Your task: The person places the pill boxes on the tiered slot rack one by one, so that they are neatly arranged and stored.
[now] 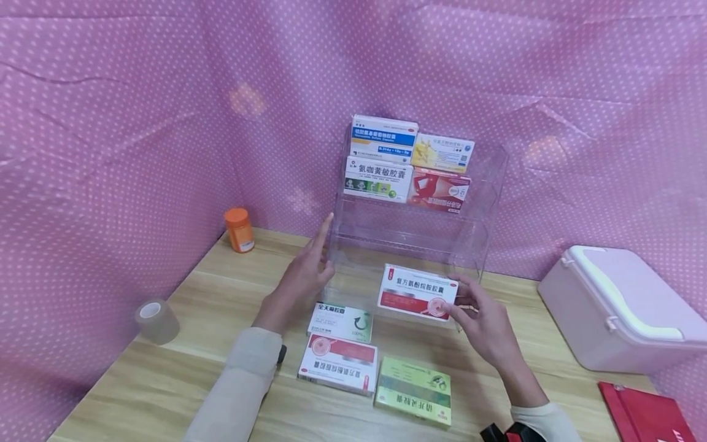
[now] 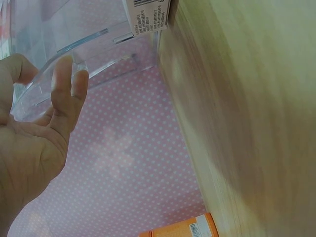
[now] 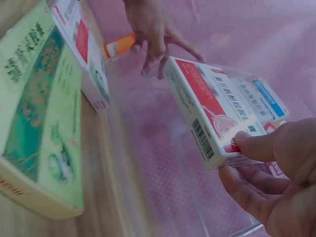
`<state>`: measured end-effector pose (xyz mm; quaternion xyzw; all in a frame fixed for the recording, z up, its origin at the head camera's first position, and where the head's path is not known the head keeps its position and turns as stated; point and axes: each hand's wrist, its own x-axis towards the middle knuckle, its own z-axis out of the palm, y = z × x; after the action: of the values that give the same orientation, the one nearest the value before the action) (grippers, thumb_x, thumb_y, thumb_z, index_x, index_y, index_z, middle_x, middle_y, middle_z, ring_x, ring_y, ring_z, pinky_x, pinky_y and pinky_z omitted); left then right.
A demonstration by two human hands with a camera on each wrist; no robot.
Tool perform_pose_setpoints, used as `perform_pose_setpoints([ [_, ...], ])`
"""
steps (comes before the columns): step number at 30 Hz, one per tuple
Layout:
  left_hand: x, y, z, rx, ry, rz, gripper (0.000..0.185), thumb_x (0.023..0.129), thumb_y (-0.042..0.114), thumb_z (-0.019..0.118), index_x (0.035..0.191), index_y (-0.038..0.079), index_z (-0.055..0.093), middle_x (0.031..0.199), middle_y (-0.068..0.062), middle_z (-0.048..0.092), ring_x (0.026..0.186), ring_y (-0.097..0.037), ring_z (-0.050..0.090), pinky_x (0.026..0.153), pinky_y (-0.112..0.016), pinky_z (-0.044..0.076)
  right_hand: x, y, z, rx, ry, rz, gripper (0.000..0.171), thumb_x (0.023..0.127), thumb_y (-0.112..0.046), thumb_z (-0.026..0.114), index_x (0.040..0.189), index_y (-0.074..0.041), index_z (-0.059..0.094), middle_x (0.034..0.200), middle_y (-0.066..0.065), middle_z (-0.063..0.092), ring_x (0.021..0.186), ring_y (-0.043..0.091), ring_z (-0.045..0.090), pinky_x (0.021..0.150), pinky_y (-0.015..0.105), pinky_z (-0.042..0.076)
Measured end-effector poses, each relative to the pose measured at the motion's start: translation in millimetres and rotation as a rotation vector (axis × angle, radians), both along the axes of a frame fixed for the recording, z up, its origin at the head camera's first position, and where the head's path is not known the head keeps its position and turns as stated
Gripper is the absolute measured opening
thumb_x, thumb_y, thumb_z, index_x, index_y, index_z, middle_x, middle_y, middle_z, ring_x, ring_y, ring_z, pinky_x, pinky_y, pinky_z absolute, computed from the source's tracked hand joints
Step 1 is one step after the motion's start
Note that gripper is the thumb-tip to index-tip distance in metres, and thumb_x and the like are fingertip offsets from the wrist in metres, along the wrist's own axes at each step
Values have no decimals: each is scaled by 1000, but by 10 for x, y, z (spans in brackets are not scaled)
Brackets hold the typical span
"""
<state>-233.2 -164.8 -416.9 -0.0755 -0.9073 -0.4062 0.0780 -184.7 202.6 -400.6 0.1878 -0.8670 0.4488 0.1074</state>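
Right hand pinching red-and-white medicine box at clear acrylic rack's lowest tier. Left hand spread, fingers straight, seemingly touching rack's left wall.

it looked like a staged pharmacy set: medicine boxes in a clear rack, a pink dotted backdrop at 12 o'clock.

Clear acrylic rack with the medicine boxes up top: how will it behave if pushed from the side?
The clear rack looks rigid. Four boxes sit on its upper tiers, so it may be top-heavy and tip. On the smooth wooden table it would probably slide easily; the left hand rests against its side.
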Motion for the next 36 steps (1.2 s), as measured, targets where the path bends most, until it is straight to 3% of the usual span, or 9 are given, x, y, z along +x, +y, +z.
perform_pose_setpoints([
  [4, -2, -3, 10, -7, 2, 0, 114, 102, 7, 62, 160, 68, -15, 177, -3, 31, 121, -29, 63, 102, -49, 61, -52, -71, 103, -15, 48, -28, 55, 93, -1, 80, 145, -6, 61, 114, 20, 79, 99, 9, 71, 84, 8, 59],
  [10, -6, -9, 0, -5, -13, 7, 115, 103, 7, 63, 158, 70, -16, 178, -3, 30, 120, -28, 63, 101, -49, 61, -188, -161, 282, -24, 173, -39, 57, 94, 3, 78, 147, -3, 59, 118, 24, 77, 102, 31, 74, 85, 3, 55],
  [14, -2, -11, -4, -5, -14, 10, 113, 103, 7, 63, 162, 65, -14, 180, -2, 26, 121, -29, 63, 102, -50, 61, -320, -231, 394, -38, 222, -50, 57, 94, 3, 77, 147, -2, 58, 119, 27, 76, 104, 39, 75, 85, 0, 53],
  [20, -8, -5, -7, 3, -11, 8, 110, 102, 6, 64, 167, 57, -9, 181, -1, 23, 125, -31, 63, 106, -52, 60, -498, -353, 502, -94, 284, -63, 57, 92, 4, 79, 146, -2, 60, 123, 30, 75, 102, 42, 75, 86, 0, 52],
  [27, -24, 3, -13, 1, -11, 9, 114, 102, 7, 64, 162, 66, -13, 181, 0, 23, 126, -30, 62, 107, -52, 59, -680, -427, 554, -100, 316, -99, 58, 92, 1, 80, 146, -1, 60, 123, 30, 75, 102, 43, 76, 85, -1, 51],
  [33, -28, -2, -20, -10, 11, 5, 112, 102, 7, 63, 164, 63, -12, 179, -2, 28, 124, -30, 63, 104, -52, 60, -821, -458, 580, -85, 306, -131, 55, 93, -6, 81, 145, -6, 62, 123, 25, 76, 104, 41, 77, 88, 15, 61],
  [36, -26, -7, -30, -11, 14, 6, 112, 102, 7, 63, 164, 62, -12, 178, -3, 31, 122, -29, 63, 103, -51, 60, -884, -491, 581, -81, 311, -141, 55, 92, -5, 82, 144, -6, 63, 122, 25, 75, 104, 39, 77, 87, 13, 61],
])
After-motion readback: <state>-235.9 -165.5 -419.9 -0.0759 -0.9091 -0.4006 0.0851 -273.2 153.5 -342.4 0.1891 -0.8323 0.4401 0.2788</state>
